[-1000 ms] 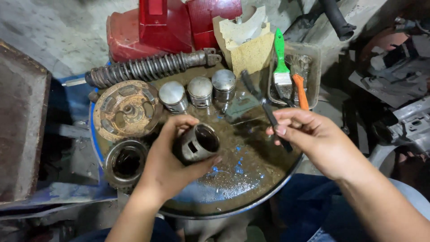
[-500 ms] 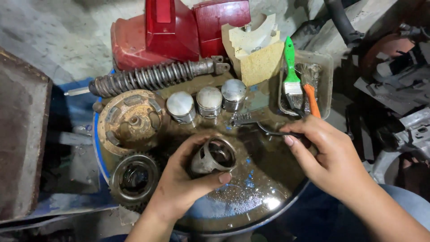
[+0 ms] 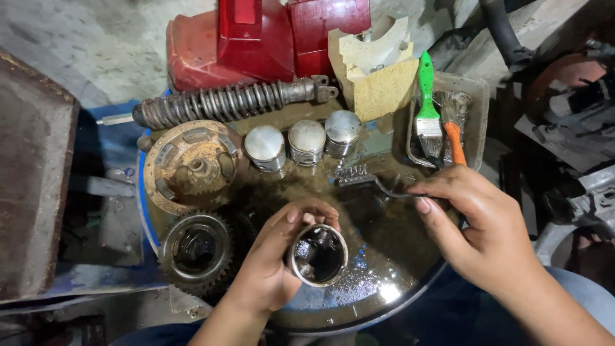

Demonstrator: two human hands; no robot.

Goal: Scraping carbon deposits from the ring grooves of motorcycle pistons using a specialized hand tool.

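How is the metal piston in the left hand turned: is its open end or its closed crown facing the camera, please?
Open end up. The left hand holds the piston so its round rim and dark hollow inside face the camera.

A motorcycle repair workshop. An oily blue drum top [image 3: 378, 307] serves as the bench: on it stand three pistons [image 3: 306, 142], with a rusty clutch plate [image 3: 192, 166] and a toothed gear [image 3: 195, 250] at its left edge, a coil shock absorber [image 3: 224, 102] and red body panels [image 3: 269, 38] behind it.
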